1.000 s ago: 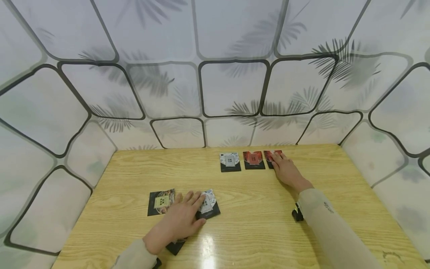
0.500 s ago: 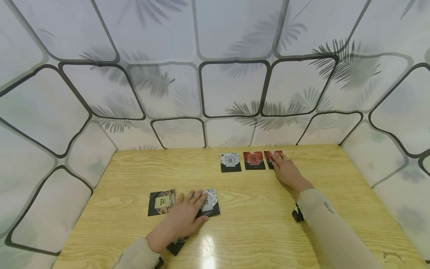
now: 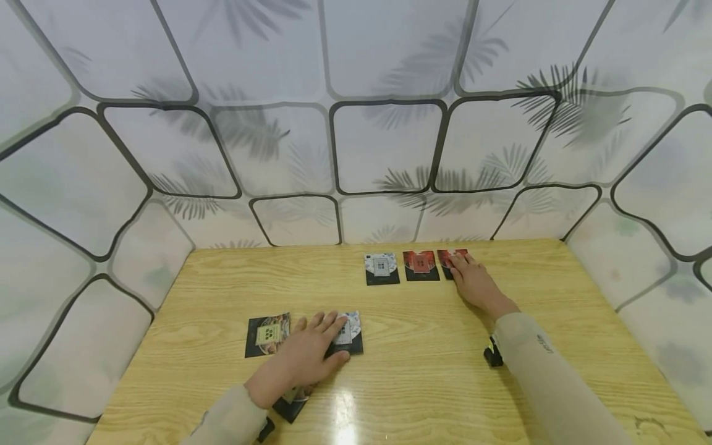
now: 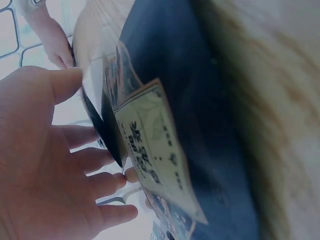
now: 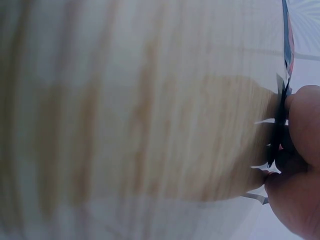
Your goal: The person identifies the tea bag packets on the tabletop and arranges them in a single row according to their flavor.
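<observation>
My left hand (image 3: 308,353) lies with its fingers outstretched, touching a white-and-black sachet (image 3: 353,342) and covering its left part. Left of those fingers is a dark sachet with a yellow label (image 3: 269,334). Partly hidden below my left wrist lies another dark sachet (image 3: 292,405); a yellow-labelled sachet (image 4: 155,145) looms large in the left wrist view. At the back, my right hand (image 3: 477,285) rests its fingertips on a red-and-black sachet (image 3: 447,266). Beside that, in a row, are a second red sachet (image 3: 421,266) and a white one (image 3: 382,268).
The wood-grain table (image 3: 423,383) is enclosed at the back and sides by patterned fabric walls (image 3: 384,148). A black wrist device (image 3: 492,353) hangs under the right sleeve (image 3: 545,371).
The left hand has shifted slightly to the right, and the white sachet under its fingers has turned from tilted to nearly straight. The right hand has stayed still.
</observation>
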